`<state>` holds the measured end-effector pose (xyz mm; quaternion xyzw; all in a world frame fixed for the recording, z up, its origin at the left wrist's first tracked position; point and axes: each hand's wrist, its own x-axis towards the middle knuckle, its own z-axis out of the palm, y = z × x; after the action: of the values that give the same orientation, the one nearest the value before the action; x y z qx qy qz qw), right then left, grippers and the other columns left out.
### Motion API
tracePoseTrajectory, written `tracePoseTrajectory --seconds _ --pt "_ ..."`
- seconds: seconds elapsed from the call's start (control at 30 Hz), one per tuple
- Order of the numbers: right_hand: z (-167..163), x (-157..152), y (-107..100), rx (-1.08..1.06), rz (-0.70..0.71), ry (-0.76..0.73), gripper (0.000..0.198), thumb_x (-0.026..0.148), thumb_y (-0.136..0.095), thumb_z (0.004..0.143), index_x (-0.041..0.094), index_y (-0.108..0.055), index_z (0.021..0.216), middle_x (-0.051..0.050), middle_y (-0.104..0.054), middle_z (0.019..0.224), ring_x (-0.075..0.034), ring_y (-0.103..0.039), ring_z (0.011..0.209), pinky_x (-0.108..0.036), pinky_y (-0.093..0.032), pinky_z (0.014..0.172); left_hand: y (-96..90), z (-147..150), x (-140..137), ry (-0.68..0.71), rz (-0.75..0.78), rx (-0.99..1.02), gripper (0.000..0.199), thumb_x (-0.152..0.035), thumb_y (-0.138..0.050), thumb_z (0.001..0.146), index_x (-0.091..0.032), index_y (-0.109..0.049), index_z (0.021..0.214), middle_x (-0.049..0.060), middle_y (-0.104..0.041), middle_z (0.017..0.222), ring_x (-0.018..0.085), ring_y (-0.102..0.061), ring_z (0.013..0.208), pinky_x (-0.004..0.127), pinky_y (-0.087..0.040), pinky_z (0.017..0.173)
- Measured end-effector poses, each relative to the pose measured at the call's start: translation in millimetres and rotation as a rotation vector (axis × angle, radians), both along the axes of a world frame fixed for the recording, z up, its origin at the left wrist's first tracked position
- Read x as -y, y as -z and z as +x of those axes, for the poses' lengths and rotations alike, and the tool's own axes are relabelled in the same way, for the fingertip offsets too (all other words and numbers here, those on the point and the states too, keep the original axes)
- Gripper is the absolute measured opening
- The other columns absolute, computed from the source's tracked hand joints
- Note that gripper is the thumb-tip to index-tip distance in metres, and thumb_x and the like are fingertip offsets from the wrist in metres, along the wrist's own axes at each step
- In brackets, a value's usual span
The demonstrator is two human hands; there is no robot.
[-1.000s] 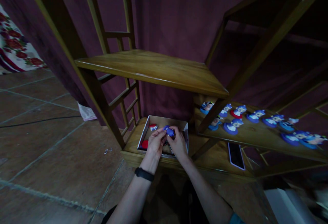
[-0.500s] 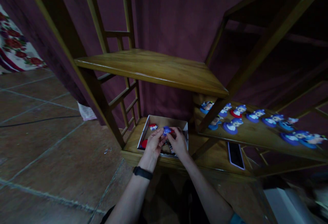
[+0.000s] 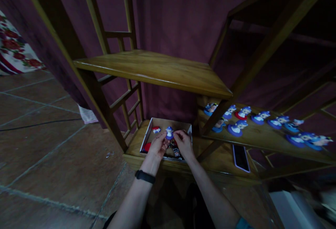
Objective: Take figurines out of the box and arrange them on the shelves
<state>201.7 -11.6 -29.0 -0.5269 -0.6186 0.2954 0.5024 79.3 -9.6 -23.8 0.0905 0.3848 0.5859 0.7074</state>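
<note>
A small purple-and-white figurine (image 3: 169,131) on a purple base is held upright over an open shallow box (image 3: 188,127). My left hand (image 3: 159,145) grips it from the left, fingers closed round the lower edge. From the other side, the thumb and forefinger of my right hand (image 3: 183,143) pinch at its right edge. Inside the box lie a red-and-white figurine (image 3: 156,129), a red piece (image 3: 147,147) at the left, and a black-and-white figure (image 3: 175,150) below my hands, partly hidden by them.
The box stands on a low wooden board beneath a higher shelf (image 3: 154,69). To the right, several figurines (image 3: 237,128) on purple, red and blue bases stand on another shelf. A phone (image 3: 240,158) lies below them. A slanting post (image 3: 246,71) crosses in front.
The figurine in my hands has been turned upright, so its front shows. My right hand has shifted slightly to the right, uncovering more of the black-and-white figure in the box.
</note>
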Motion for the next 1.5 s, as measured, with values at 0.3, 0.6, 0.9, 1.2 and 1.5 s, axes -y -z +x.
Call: tracePoseTrajectory --seconds 0.3,0.6,0.9,1.2,1.5 --pt "1.9 -3.5 0.1 -0.157 -0.034 -0.090 0.020 0.032 -0.052 0.077 0.023 -0.068 0.087 -0.003 -0.061 0.095 -0.017 -0.056 0.091 -0.029 -0.044 0.082 -2.7 -1.4 0.8 0.101 -0.070 -0.025 0.008 -0.015 -0.051 0.082 -0.011 -0.058 0.080 0.005 -0.062 0.060 0.006 -0.052 0.041 0.013 -0.039 0.037" --pt "4.1 1.0 -3.3 -0.088 0.014 -0.076 0.019 0.028 -0.054 0.076 0.022 -0.069 0.088 -0.005 -0.059 0.102 -0.017 -0.056 0.095 -0.030 -0.044 0.086 1.5 -3.6 -1.0 0.112 0.036 -0.032 0.005 -0.010 -0.056 0.078 -0.012 -0.059 0.080 0.003 -0.062 0.063 0.007 -0.055 0.046 0.015 -0.044 0.043" --pt "3.1 1.5 0.4 -0.070 -0.002 -0.037 0.023 0.026 -0.052 0.077 0.020 -0.069 0.091 -0.005 -0.062 0.098 -0.018 -0.057 0.094 -0.029 -0.043 0.086 1.2 0.3 1.2 0.066 0.058 0.023 0.007 -0.005 -0.056 0.077 -0.011 -0.059 0.076 0.003 -0.063 0.067 0.008 -0.059 0.052 0.019 -0.051 0.051" --pt "0.4 -2.6 7.0 -0.154 -0.116 -0.094 0.023 0.027 -0.050 0.077 0.022 -0.067 0.091 -0.001 -0.064 0.090 -0.017 -0.059 0.086 -0.029 -0.046 0.080 2.8 4.1 2.0 0.127 0.068 0.099 0.011 -0.004 -0.057 0.075 -0.012 -0.062 0.080 0.006 -0.067 0.075 0.013 -0.064 0.066 0.028 -0.054 0.069" --pt "-5.7 0.5 7.7 -0.214 -0.153 -0.082 0.036 0.024 -0.058 0.071 0.025 -0.056 0.107 0.000 -0.066 0.097 -0.018 -0.061 0.090 -0.032 -0.047 0.083 4.0 8.4 1.0 0.049 0.150 0.049 0.020 0.000 -0.064 0.066 -0.010 -0.065 0.083 0.006 -0.069 0.078 0.012 -0.064 0.068 0.022 -0.051 0.067"
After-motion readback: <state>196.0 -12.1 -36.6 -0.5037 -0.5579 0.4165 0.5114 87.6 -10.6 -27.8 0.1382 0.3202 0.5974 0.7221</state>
